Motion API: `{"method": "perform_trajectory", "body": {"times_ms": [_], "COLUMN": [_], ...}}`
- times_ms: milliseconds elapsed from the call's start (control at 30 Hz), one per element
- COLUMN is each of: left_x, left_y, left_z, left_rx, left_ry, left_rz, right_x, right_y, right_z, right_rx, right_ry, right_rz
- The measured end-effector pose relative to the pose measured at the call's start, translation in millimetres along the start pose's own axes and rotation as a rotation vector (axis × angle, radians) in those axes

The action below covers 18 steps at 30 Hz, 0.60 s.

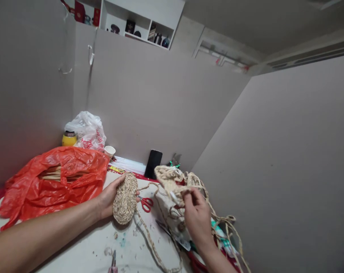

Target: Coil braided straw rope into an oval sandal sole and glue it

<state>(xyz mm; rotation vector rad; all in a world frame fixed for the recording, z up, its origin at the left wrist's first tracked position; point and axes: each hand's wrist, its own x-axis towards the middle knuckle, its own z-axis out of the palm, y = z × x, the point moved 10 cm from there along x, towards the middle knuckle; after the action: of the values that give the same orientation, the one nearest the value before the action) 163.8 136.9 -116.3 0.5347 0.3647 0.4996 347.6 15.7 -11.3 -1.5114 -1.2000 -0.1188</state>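
Observation:
My left hand [107, 198] is wrapped round a sole-shaped piece of coiled straw braid [124, 199], its face turned up. The thumb lies along its left edge and fingertips show at the right. A loose straw cord [150, 242] trails from near that piece over the table. To the right, my right hand [197, 214] pinches a blurred beige braided straw piece [170, 182], which has something white at its lower end. Its exact shape cannot be made out. Red-handled scissors [146, 204] lie just right of the sole-shaped piece, partly hidden.
A red plastic bag [83, 155] with flat brown material stands at left, near a yellow jar [69, 139], a white bag [88, 129] and a paper cup [109, 151]. A phone [153, 163] leans on the wall. Tangled straw cord [231, 223] and a pointed tool [113, 261] lie nearer.

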Motion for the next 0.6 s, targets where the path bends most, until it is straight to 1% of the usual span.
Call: {"method": "perform_trajectory", "body": {"times_ms": [67, 133, 200, 267, 333, 433, 600], "left_x": [-4, -8, -12, -16, -17, -16, -14], "left_y": [2, 2, 1, 1, 3, 7, 16], "left_z": [10.4, 24.3, 39.4, 49.2, 51.8, 50.3, 42.8], "left_rx": [-0.011, -0.039, -0.077, -0.104, -0.116, -0.134, -0.180], "left_ry": [-0.019, -0.068, -0.151, -0.219, -0.241, -0.230, -0.135], "left_rz": [0.019, 0.038, 0.042, 0.049, 0.073, 0.102, 0.163], "right_x": [-19, -30, -35, -36, -37, -40, -49], "right_y": [-22, -38, -48, -52, -53, -55, -69], "right_z": [17, 31, 40, 48, 55, 67, 86], "right_rx": [0.020, 0.037, 0.053, 0.062, 0.068, 0.084, 0.078], "right_ry": [-0.063, -0.094, -0.093, -0.077, -0.062, -0.061, -0.110], "right_rz": [-0.022, -0.051, -0.086, -0.113, -0.136, -0.185, -0.287]}}
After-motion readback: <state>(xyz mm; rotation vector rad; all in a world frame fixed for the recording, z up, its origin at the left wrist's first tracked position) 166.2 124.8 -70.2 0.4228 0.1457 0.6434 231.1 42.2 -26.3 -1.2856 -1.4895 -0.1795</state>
